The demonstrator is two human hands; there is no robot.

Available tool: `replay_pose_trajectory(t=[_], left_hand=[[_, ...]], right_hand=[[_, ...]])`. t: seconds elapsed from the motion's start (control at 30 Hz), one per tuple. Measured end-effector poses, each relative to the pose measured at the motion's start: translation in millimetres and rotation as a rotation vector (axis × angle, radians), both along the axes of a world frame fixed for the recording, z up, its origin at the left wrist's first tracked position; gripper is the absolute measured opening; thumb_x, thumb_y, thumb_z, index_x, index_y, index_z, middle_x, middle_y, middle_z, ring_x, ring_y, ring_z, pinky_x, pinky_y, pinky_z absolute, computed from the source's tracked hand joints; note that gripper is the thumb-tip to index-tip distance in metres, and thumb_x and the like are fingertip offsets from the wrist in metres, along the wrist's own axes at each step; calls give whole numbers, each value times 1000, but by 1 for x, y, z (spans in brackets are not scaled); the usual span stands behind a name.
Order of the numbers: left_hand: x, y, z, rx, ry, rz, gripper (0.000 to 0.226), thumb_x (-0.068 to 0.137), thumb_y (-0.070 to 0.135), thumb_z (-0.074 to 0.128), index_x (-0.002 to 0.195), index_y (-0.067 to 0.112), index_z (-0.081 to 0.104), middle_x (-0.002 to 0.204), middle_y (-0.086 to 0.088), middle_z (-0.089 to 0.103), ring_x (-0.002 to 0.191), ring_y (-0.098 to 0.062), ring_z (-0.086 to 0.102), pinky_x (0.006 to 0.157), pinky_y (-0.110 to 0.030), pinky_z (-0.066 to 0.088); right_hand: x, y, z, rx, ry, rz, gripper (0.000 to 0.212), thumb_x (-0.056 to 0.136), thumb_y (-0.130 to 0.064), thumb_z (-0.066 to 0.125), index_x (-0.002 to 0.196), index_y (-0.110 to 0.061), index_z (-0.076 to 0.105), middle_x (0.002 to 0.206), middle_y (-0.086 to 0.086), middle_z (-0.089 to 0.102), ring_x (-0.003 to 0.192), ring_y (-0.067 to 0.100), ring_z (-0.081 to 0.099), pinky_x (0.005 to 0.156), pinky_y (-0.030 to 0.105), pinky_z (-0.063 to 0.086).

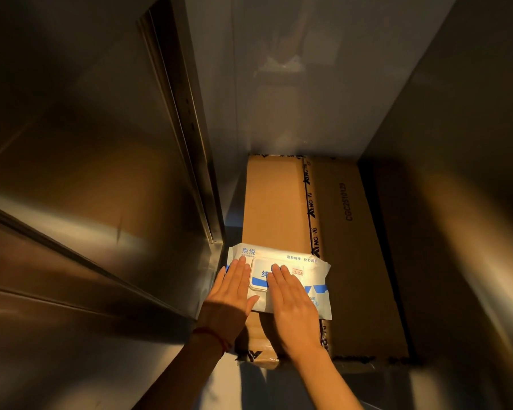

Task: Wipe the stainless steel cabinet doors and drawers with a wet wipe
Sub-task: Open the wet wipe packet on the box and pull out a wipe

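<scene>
A white and blue pack of wet wipes (305,261) lies flat on a brown cardboard box (353,247) in the narrow gap between steel cabinets. My left hand (230,294) rests flat on the pack's left part, fingers straight. My right hand (290,300) lies flat over the pack's white plastic lid (259,269), fingers straight. The stainless steel cabinet front (80,179) with its door and drawer seams stands to the left. No loose wipe is in view.
A steel wall (279,84) closes the back of the gap. Another steel panel (462,202) rises on the right. The box carries black printed tape (313,214) along its length. A red string circles my left wrist (216,335).
</scene>
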State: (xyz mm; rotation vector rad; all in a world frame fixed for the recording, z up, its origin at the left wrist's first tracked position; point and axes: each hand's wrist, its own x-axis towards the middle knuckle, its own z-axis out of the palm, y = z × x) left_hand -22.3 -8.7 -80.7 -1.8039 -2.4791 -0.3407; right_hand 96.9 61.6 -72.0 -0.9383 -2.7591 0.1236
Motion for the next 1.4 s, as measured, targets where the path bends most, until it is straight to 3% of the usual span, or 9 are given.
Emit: replay_pose_trajectory(t=[0.53, 0.6, 0.63, 0.7, 0.73, 0.77, 0.9, 1.23, 1.4], left_hand=[[-1, 2, 4, -124, -42, -9, 70, 34, 32, 95, 92, -2, 73, 98, -18, 71, 87, -28, 70, 66, -42, 56], [-1, 2, 1, -122, -68, 1, 72, 40, 33, 94, 98, -2, 71, 104, -20, 69, 93, -29, 68, 72, -41, 55], [-1, 3, 0, -150, -78, 6, 76, 51, 35, 90, 112, -3, 64, 115, -24, 63, 104, -30, 64, 83, -39, 53], [-3, 5, -3, -300, -74, 25, 77, 90, 41, 57, 142, 7, 13, 150, -24, 23, 139, -29, 28, 113, -33, 20], [-5, 4, -7, -374, -66, 16, 68, 98, 43, 36, 139, 15, -11, 156, -17, 2, 144, -26, 7, 115, -32, 2], [-6, 3, -10, -423, -91, 24, 62, 100, 43, 24, 136, 19, -20, 156, -13, -9, 144, -24, -5, 114, -32, -7], [-5, 4, -17, -421, -76, 45, 66, 101, 43, 21, 146, 12, -15, 156, -11, -12, 144, -22, -10, 112, -32, -11], [-7, 5, -16, -469, -67, 49, 66, 101, 44, 20, 146, 11, -15, 156, -12, -14, 144, -23, -10, 112, -32, -11], [-7, 5, -20, -432, -87, 45, 66, 100, 45, 21, 145, 13, -17, 156, -10, -13, 144, -21, -10, 112, -30, -11]], right_hand=[[-5, -1, 9, -12, 86, -49, 75, 22, -20, 98, 91, -4, 75, 97, 11, 72, 86, 25, 70, 67, 36, 56], [-7, 3, 12, -33, 131, -66, 73, 23, -20, 98, 90, -2, 74, 93, 13, 73, 82, 25, 71, 65, 36, 56], [-9, 6, 13, -42, 152, -66, 72, 24, -19, 98, 89, -2, 73, 91, 14, 72, 81, 26, 71, 64, 37, 57], [-11, 11, 15, -26, 156, -57, 70, 26, -18, 97, 89, -2, 72, 91, 15, 72, 82, 27, 71, 64, 39, 57], [-11, 12, 16, -9, 138, -49, 71, 26, -19, 97, 90, -3, 73, 92, 14, 72, 84, 26, 71, 65, 39, 57], [-10, 12, 15, 6, 117, -38, 72, 26, -19, 98, 91, -3, 73, 94, 14, 72, 86, 26, 71, 67, 39, 57], [-6, 8, 9, 37, 88, -4, 78, 23, -20, 97, 95, -3, 73, 100, 14, 71, 90, 28, 70, 72, 42, 55], [-22, 24, 21, 109, 203, -18, 70, 36, -8, 95, 101, 2, 71, 106, 19, 68, 97, 31, 67, 79, 44, 53], [-29, 32, 25, 131, 155, -16, 74, 41, -7, 93, 109, 4, 67, 115, 20, 64, 106, 33, 62, 85, 44, 50]])
